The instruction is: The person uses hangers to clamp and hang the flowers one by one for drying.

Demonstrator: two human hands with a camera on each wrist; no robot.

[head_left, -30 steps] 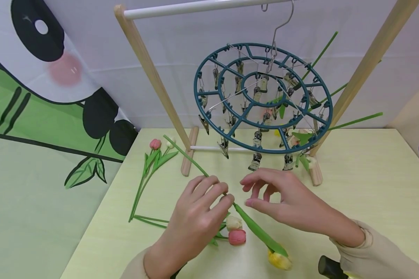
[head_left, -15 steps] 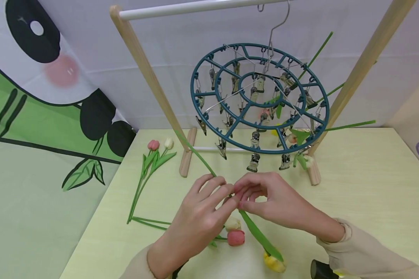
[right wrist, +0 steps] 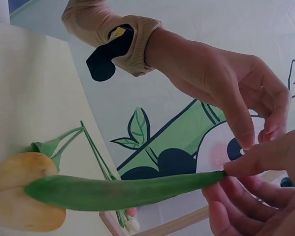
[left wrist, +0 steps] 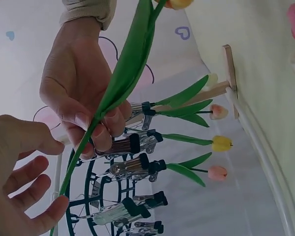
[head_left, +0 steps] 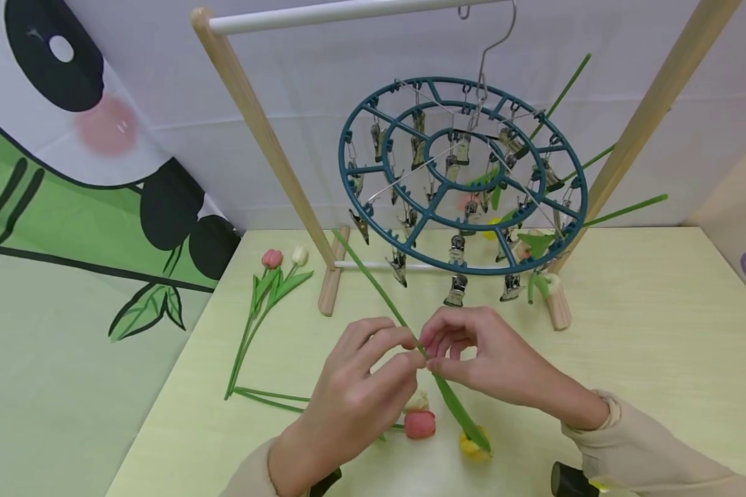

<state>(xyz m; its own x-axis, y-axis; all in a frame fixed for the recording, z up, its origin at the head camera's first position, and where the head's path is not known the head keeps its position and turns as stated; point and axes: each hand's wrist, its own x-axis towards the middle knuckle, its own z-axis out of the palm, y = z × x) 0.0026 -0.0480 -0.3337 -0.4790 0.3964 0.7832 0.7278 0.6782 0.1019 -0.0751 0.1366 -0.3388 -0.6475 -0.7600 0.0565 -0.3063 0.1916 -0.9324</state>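
Note:
Pinched in the right hand [head_left: 510, 362] is the green stem of a yellow tulip [head_left: 474, 444]; its flower hangs low, toward the person. The stem [head_left: 373, 279] runs up and left past the left hand [head_left: 354, 393], whose fingers are parted and loosely bent beside it. In the left wrist view, the right hand [left wrist: 81, 73] holds the stem by a long leaf [left wrist: 130, 64], while the left hand [left wrist: 14, 172] has a fingertip close to the stem. The right wrist view shows the right hand [right wrist: 265, 196] pinching near the leaf end, the left hand [right wrist: 211, 73] above.
A blue-green round clip hanger [head_left: 432, 207] hangs from a white rod [head_left: 348, 12] on a wooden frame, tulips clipped at its right side. Pink and white tulips [head_left: 272, 259] lie on the table at left; a pink tulip [head_left: 419, 424] lies near the left hand.
The right hand has come in from the right and taken hold of the stem. The left hand's fingers have loosened from it. The yellow flower has shifted slightly left and up.

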